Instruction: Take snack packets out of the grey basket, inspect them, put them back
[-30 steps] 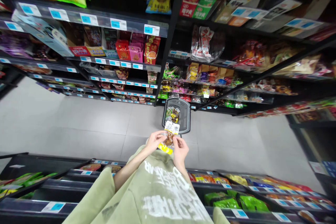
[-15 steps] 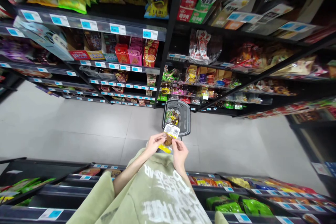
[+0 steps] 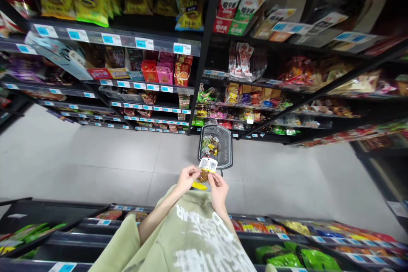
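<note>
Between my two hands is a small snack packet (image 3: 204, 175) with a white label at its top, brown contents and a yellow lower end. My left hand (image 3: 188, 178) pinches its left side between thumb and fingers. On the other side, my right hand (image 3: 218, 189) pinches its right edge. Just beyond the packet, a dark grey shopping basket (image 3: 225, 146) stands on the floor, with several small snack packets (image 3: 210, 145) lying in its left part. The held packet overlaps the basket's near rim in view.
Tall black shelves of snacks rise ahead, with yellow bags (image 3: 91, 2) at upper left and red and green boxes (image 3: 239, 10) at upper right. Pale grey tiles (image 3: 121, 153) cover the floor. Lower shelves behind me hold green bags (image 3: 296, 257).
The whole view has shifted slightly, so shelves, basket and hands sit a little lower. Both hands keep their hold on the packet.
</note>
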`<action>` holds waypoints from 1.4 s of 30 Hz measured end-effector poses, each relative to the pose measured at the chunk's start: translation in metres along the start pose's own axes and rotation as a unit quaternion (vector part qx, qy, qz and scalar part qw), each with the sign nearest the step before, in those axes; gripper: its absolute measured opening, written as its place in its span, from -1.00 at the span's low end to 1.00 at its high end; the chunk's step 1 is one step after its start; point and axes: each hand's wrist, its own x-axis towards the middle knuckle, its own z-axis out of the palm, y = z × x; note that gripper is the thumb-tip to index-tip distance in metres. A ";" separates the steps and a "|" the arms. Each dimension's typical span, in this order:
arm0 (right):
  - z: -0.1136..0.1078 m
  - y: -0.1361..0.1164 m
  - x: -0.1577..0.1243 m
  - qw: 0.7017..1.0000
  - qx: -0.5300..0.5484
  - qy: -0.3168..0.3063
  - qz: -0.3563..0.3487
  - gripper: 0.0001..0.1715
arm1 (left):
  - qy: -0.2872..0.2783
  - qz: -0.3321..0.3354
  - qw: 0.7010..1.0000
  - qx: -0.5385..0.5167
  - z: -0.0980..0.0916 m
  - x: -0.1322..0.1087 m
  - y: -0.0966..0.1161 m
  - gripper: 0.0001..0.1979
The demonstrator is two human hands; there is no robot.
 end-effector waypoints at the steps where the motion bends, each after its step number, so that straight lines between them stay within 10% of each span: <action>1: 0.000 0.000 0.000 1.000 -0.004 0.000 -0.003 -0.57 | 0.002 -0.005 1.000 0.001 0.000 0.000 0.000 -0.87; 9: 0.001 0.002 0.003 0.999 0.000 0.035 -0.001 -0.53 | 0.002 -0.016 0.999 0.028 0.006 -0.002 0.001 -0.76; 18: 0.001 -0.003 0.008 0.997 0.021 0.071 -0.011 -0.54 | -0.050 0.205 0.946 0.246 0.011 -0.016 0.022 -0.77; 22: 0.005 -0.011 0.006 0.998 0.027 0.055 0.000 -0.52 | -0.094 0.180 0.949 0.241 0.014 -0.016 0.020 -0.38; 26: 0.008 -0.019 0.000 0.998 0.055 0.002 0.005 -0.55 | -0.063 0.173 0.957 0.223 0.012 -0.011 0.013 -0.55; 31: 0.009 -0.018 -0.002 0.998 0.058 -0.005 0.003 -0.55 | -0.011 0.003 0.999 0.030 0.010 -0.003 0.003 -0.63; 42: 0.006 -0.020 0.011 1.000 0.024 -0.005 0.014 -0.52 | 0.001 -0.142 0.981 -0.132 0.016 0.004 0.014 -0.64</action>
